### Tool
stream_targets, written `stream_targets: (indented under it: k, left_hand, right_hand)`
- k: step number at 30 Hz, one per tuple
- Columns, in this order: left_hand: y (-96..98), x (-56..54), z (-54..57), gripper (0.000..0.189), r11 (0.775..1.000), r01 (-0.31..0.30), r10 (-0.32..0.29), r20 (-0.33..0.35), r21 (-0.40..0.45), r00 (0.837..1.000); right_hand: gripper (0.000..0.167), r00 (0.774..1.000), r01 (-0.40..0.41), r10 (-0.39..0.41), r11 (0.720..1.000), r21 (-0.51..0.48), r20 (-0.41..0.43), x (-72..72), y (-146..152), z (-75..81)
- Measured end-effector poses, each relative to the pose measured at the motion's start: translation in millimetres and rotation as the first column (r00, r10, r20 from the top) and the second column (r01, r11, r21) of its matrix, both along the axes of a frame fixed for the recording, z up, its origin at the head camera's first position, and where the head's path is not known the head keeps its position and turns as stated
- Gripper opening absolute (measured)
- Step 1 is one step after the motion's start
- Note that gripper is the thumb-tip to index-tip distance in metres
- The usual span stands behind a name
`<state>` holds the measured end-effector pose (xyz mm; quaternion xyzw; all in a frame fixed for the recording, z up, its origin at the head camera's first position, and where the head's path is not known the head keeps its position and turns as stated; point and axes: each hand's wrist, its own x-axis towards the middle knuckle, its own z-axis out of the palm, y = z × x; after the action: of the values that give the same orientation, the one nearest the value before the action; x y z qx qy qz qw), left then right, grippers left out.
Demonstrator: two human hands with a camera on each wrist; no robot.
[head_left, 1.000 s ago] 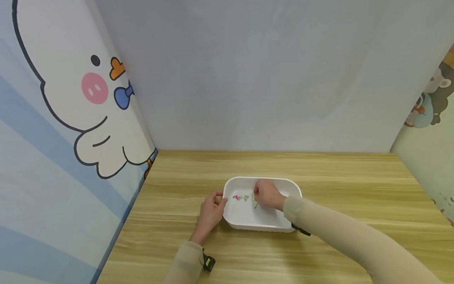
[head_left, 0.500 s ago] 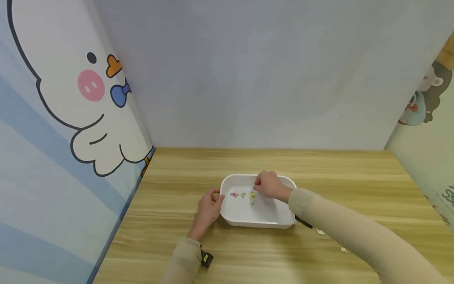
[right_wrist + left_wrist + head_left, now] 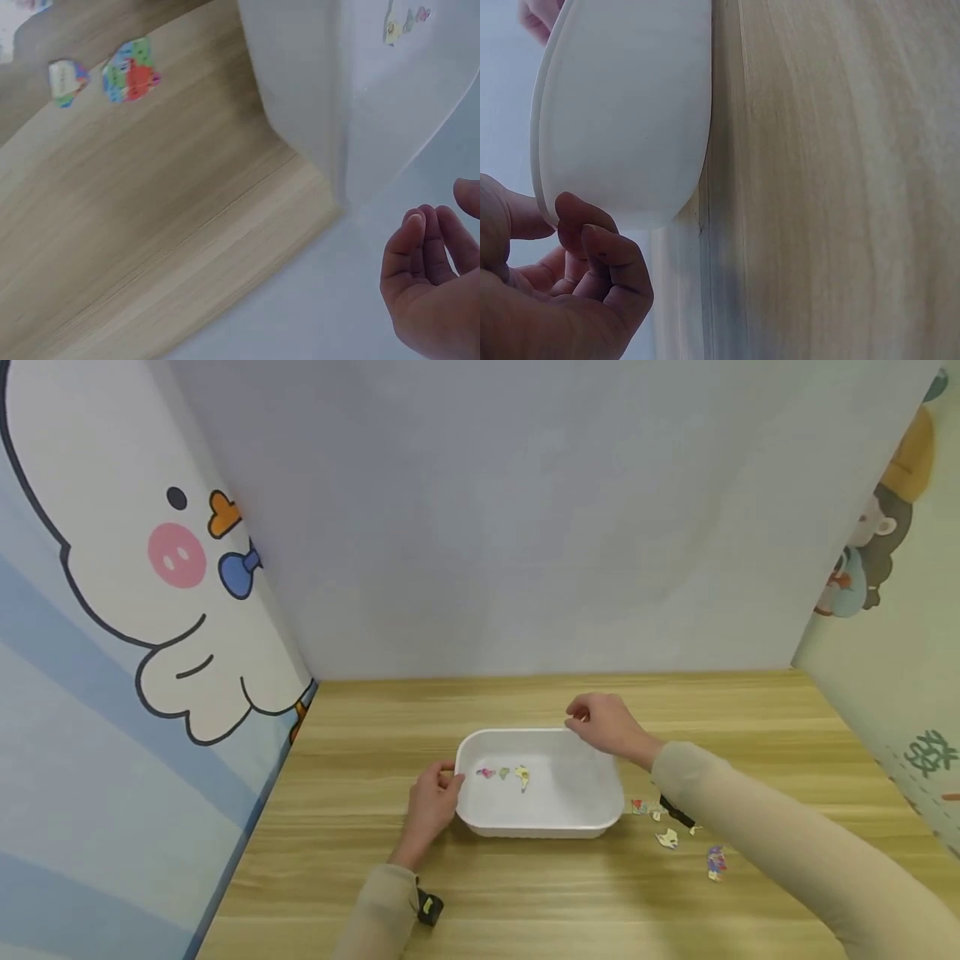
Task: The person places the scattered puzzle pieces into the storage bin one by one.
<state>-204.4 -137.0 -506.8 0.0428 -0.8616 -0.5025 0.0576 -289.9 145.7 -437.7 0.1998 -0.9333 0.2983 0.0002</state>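
Note:
A white plastic basin (image 3: pixel 566 797) sits on the wooden table. My left hand (image 3: pixel 431 803) grips its left rim, thumb on the inner side and bent fingers outside, as the left wrist view (image 3: pixel 592 277) also bears out. In a row on the basin's floor lie a small pink sticker-like cutout (image 3: pixel 486 773), a green cutout (image 3: pixel 504 773) and a larger yellow cutout (image 3: pixel 522 777). Above the basin's far right rim is my right hand (image 3: pixel 607 724). Its fingers bend loosely, and the right wrist view (image 3: pixel 435 277) has thumb and fingers apart with nothing between them.
Right of the basin, several flat colourful cutouts are scattered on the table (image 3: pixel 525 910), among them a red-and-green one (image 3: pixel 639 807), a yellowish one (image 3: pixel 667 838) and a purple-and-red one (image 3: pixel 716 863). A grey wall (image 3: pixel 525 527) rises behind the table.
My right hand has risen from inside the basin and moved right to its far rim, leaving the yellow cutout lying there. More cutouts on the right are uncovered. The left hand keeps its grip.

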Motion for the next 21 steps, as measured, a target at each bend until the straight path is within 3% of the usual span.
stream_targets:
  k: [7, 12, 16, 21]
  left_hand:
    - [1.5, -0.3, -1.0, 0.022, 1.0, -0.018, 0.018, 0.002, -0.009, 1.0]
    - [1.5, -0.3, -0.4, 0.023, 1.0, -0.03, 0.03, 0.011, -0.008, 0.999]
    - [2.4, -0.2, 0.2, 0.023, 1.0, -0.023, 0.023, 0.017, -0.002, 1.0]
    - [3.7, -1.2, -0.6, 0.023, 1.0, -0.02, 0.019, 0.027, 0.005, 0.999]
  right_hand:
    - [0.02, 0.999, 0.021, -0.02, 0.999, 0.027, -0.046, 7.1, 46, 2.5]
    - [0.019, 1.0, -0.007, 0.008, 0.996, 0.085, -0.01, 13.8, 68, -1.4]
    - [0.015, 0.995, -0.071, 0.057, 0.982, 0.173, 0.085, 21.1, 81, -4.7]
    - [0.016, 0.967, -0.127, 0.064, 0.961, 0.246, 0.247, 32.1, 89, -8.9]
